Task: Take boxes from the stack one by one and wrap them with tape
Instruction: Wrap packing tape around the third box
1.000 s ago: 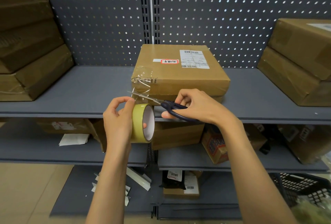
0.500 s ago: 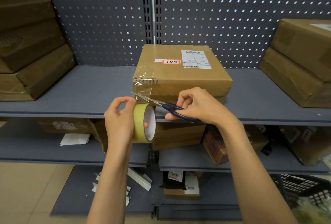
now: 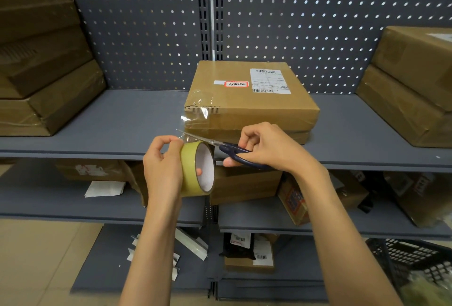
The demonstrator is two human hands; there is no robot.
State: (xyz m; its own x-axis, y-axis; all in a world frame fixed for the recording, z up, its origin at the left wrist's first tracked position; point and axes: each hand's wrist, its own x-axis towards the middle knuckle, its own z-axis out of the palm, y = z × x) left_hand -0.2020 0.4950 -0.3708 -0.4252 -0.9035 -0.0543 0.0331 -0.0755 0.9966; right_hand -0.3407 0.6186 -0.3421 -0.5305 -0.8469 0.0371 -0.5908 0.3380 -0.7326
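A flat brown cardboard box (image 3: 249,102) with a white shipping label and a red-edged sticker lies on the grey shelf (image 3: 122,124), on top of another flat box. Clear tape clings to its front left corner. My left hand (image 3: 162,166) holds a yellowish tape roll (image 3: 195,168) just below the shelf's front edge, thumb and finger pinching the tape's free end at the top of the roll. My right hand (image 3: 266,146) grips dark-handled scissors (image 3: 220,145), whose blades point left across the clear strip between roll and box.
Stacked brown boxes stand at the shelf's left (image 3: 44,65) and right (image 3: 411,85) ends. A perforated grey back panel rises behind. Lower shelves hold more boxes and paper scraps. A black plastic basket (image 3: 413,261) sits at the lower right.
Both hands, the roll and the scissors have stayed almost still at the box's front left corner. The blades have closed a little over the tape strip.
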